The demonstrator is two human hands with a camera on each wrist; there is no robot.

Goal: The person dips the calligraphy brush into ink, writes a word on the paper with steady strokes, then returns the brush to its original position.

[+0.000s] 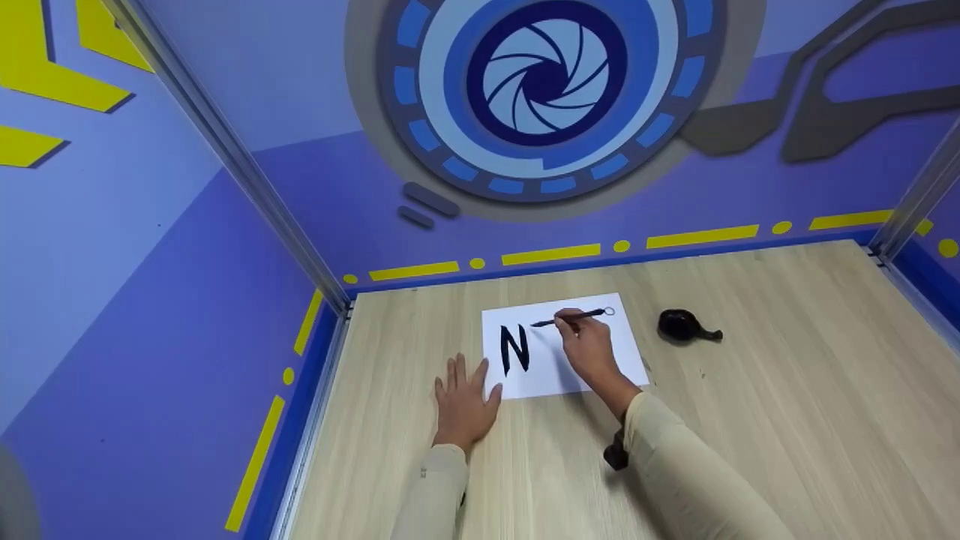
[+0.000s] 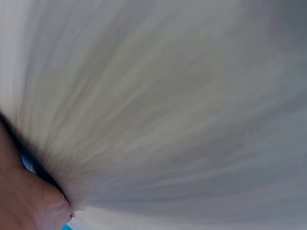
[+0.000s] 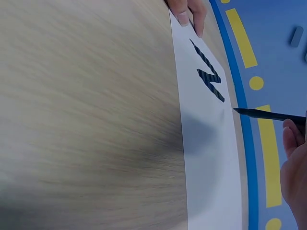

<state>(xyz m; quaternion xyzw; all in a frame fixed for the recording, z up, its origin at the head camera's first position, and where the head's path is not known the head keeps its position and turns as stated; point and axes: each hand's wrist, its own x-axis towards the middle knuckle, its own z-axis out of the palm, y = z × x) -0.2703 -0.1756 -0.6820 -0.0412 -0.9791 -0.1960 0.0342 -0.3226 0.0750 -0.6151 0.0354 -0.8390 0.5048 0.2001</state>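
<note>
On the wooden table lies a white sheet of paper bearing a bold black letter N. My right hand pinches a dark writing brush with a loop at its end. In the right wrist view the tip of the brush appears off the paper, beside the N. My left hand lies with fingers spread at the paper's lower left corner, some fingertips touching its edge. The left wrist view shows mostly blurred table surface and part of the left hand.
A small black ink dish with a short handle stands right of the paper. Blue and purple panels with yellow marks wall the table at the back and left. A metal post rises at the back left corner.
</note>
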